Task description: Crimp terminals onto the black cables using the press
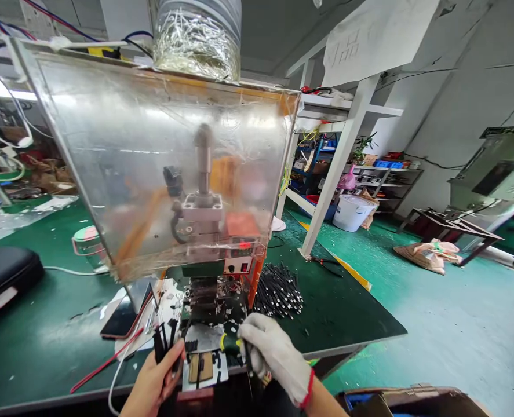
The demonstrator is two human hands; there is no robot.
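At the front edge of the green bench (352, 318), the person's bare left hand (155, 373) was closed around a small bunch of black leads (166, 341), their ends poking upward. The gloved right hand (276, 354) was curled narrow before the machine (202, 214); something dark showed at its fingertips, but I couldn't tell whether it was gripped.

To me it looked like a feeding step, with the leads held ready on the left. The next move, I judged, called for a light pinch and steady aim, as the space between the hands was cramped and littered with black offcuts (219, 376).

More slim black leads lay in a bristling heap (278, 289) right of the machine, their silvery tips catching the light. A cloudy, creased plastic shield (165, 145) hung across the machine's upper part. Between the hands sat a square of brown, matte card (205, 370). The glove was soft, pale knit, banded red at the cuff.
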